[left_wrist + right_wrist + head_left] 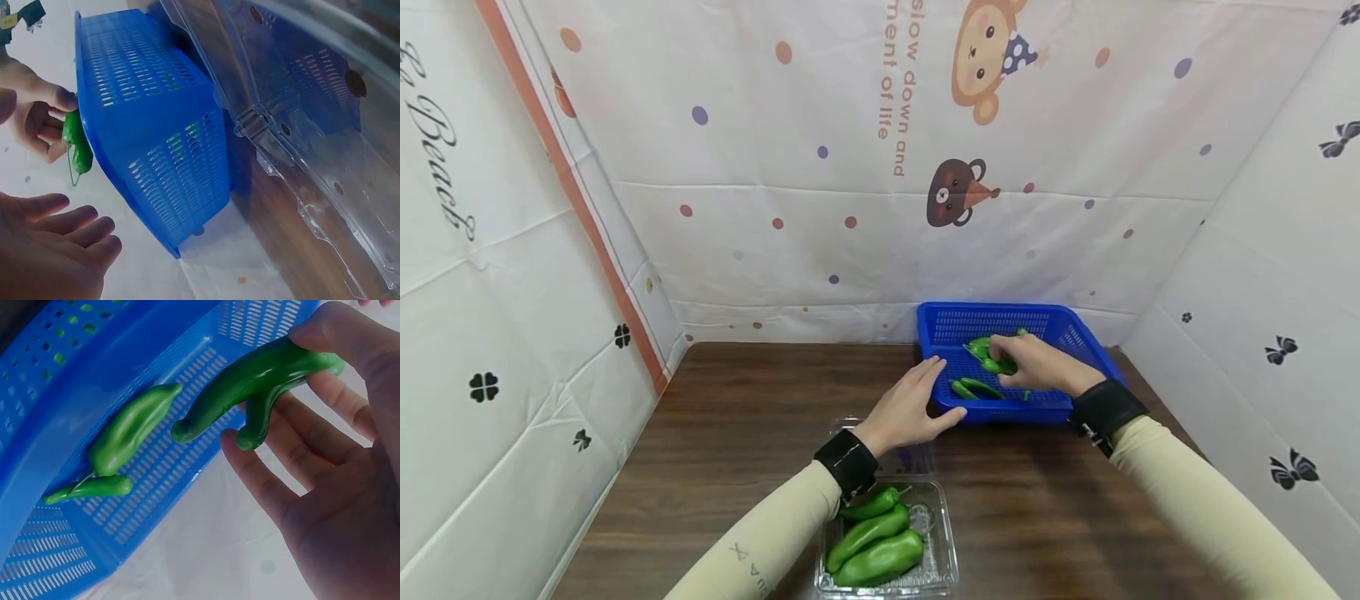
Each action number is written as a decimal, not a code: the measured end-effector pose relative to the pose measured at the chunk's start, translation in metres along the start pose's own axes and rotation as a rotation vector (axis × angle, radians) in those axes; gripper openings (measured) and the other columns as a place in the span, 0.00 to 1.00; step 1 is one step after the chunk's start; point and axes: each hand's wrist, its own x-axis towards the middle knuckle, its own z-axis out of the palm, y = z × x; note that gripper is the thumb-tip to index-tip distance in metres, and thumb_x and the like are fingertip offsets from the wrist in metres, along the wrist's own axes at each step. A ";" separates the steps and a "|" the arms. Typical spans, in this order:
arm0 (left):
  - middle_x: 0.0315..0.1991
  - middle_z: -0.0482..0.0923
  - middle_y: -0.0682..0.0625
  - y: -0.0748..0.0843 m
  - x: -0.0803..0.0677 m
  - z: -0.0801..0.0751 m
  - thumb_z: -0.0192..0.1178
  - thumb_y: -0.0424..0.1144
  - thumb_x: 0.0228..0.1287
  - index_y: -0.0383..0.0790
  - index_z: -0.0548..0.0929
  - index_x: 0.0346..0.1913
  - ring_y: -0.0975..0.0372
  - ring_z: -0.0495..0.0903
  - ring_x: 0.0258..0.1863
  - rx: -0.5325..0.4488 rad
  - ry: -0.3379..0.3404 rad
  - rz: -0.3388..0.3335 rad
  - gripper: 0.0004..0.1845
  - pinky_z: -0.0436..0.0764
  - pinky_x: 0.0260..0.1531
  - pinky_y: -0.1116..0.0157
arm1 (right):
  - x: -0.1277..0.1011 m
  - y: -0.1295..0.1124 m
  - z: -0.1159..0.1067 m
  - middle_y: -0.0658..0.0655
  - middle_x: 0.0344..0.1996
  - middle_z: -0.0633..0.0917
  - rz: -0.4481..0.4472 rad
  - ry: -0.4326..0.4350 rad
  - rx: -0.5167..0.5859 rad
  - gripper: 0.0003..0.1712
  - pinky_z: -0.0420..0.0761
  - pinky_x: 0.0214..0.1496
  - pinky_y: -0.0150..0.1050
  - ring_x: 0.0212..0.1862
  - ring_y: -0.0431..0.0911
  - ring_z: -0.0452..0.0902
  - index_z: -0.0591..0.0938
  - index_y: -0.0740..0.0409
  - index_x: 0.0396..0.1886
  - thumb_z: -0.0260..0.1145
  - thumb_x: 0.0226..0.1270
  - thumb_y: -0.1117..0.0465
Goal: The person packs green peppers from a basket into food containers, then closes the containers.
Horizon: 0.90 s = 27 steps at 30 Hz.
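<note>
The landmark here is the blue basket (1078, 342), which stands at the back right of the brown table (737, 417), against the dotted backdrop.

Left of the basket and nearer the person lies a clear clamshell tray (943, 550) with its lid folded back toward the basket. Three green peppers (880, 542) lie in it side by side, stems pointing toward the basket.

The left hand (910, 408) rests at the basket's near-left corner. Its fingers are straight and loosely spread, with the fingertips at the basket's rim and the thumb low along the front wall. It holds nothing. In the left wrist view the same fingers (69, 228) sit just beside the outside of the basket (156, 125), and the clear lid (300, 144) rises close behind it.

Inside the basket, two loose peppers (973, 388) lie on the mesh floor near the front wall, just right of the left hand.

Further right, the right hand (1030, 364) is over the basket's middle. Its thumb and fingers pinch two peppers (256, 394) together at their stem ends, and they are lifted clear of the floor. In the right wrist view the two loose ones (122, 447) lie below and to the left of the held pair.
</note>
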 end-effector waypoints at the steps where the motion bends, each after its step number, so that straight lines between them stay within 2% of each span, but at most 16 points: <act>1: 0.81 0.54 0.44 0.000 -0.001 0.000 0.57 0.65 0.71 0.41 0.56 0.82 0.54 0.56 0.79 -0.006 -0.004 0.003 0.47 0.64 0.74 0.52 | -0.001 -0.002 0.000 0.51 0.24 0.72 -0.002 0.004 0.004 0.15 0.67 0.38 0.46 0.24 0.39 0.64 0.73 0.55 0.37 0.73 0.62 0.67; 6: 0.82 0.51 0.46 -0.001 -0.007 -0.004 0.57 0.67 0.70 0.42 0.52 0.83 0.56 0.53 0.80 -0.030 -0.007 0.018 0.51 0.56 0.78 0.54 | -0.004 -0.013 0.000 0.51 0.27 0.74 0.006 0.015 0.021 0.14 0.69 0.30 0.37 0.25 0.39 0.66 0.75 0.55 0.40 0.73 0.63 0.65; 12: 0.82 0.51 0.45 0.000 -0.017 -0.011 0.59 0.68 0.68 0.42 0.53 0.82 0.55 0.55 0.80 -0.053 0.014 0.020 0.52 0.54 0.78 0.56 | -0.008 -0.023 0.001 0.51 0.30 0.74 -0.029 0.045 0.022 0.14 0.69 0.31 0.38 0.28 0.40 0.66 0.75 0.54 0.40 0.74 0.63 0.65; 19: 0.81 0.53 0.39 -0.005 -0.033 -0.017 0.61 0.68 0.67 0.39 0.53 0.82 0.53 0.55 0.80 -0.023 0.050 0.043 0.53 0.54 0.78 0.53 | -0.009 -0.032 0.006 0.49 0.31 0.74 -0.081 0.077 -0.010 0.16 0.69 0.33 0.38 0.31 0.39 0.66 0.74 0.52 0.39 0.76 0.62 0.65; 27: 0.82 0.52 0.44 -0.009 -0.051 -0.022 0.61 0.71 0.63 0.42 0.51 0.82 0.53 0.53 0.80 0.013 0.069 0.062 0.56 0.53 0.78 0.50 | -0.011 -0.047 0.009 0.48 0.32 0.74 -0.113 0.059 0.028 0.15 0.70 0.32 0.37 0.30 0.38 0.65 0.76 0.51 0.41 0.75 0.63 0.63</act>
